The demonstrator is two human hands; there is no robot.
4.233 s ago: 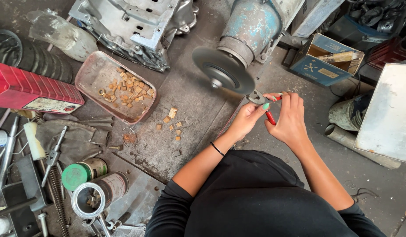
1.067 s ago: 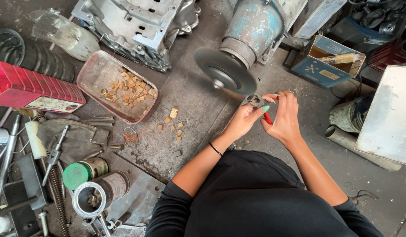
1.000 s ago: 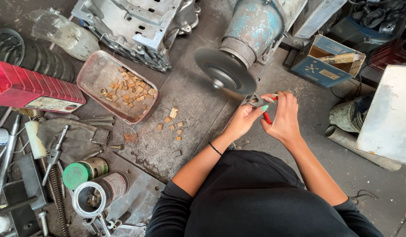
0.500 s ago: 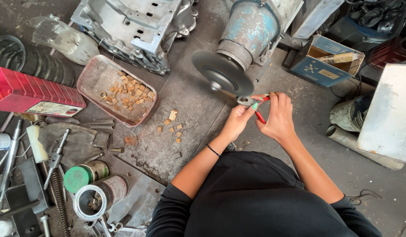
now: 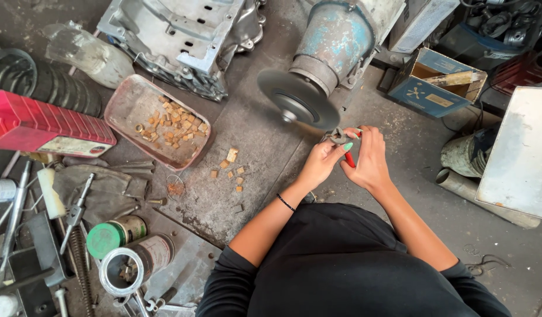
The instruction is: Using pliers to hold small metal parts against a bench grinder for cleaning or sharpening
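Both my hands hold red-handled pliers (image 5: pixel 343 142) just under the rim of a grey grinding disc (image 5: pixel 296 104) on a blue motor (image 5: pixel 335 41). My left hand (image 5: pixel 324 161) pinches the metal jaws end, fingers closed around it. My right hand (image 5: pixel 371 158) wraps the red handles. Whatever sits in the jaws is too small to make out. The jaws are close to the disc's lower right edge; contact cannot be told.
A rusty tray (image 5: pixel 130 105) of small tan blocks lies left, with loose blocks (image 5: pixel 230 167) beside it. Red box (image 5: pixel 45 123), cans (image 5: pixel 115 235), tools (image 5: pixel 71 205) and a metal casing (image 5: pixel 177 35) crowd the left. A blue carton (image 5: pixel 438 79) and grey slab (image 5: pixel 517 155) stand right.
My hands and the pliers stay at the disc's lower edge, shifting only slightly up toward it. The view has drifted a little.
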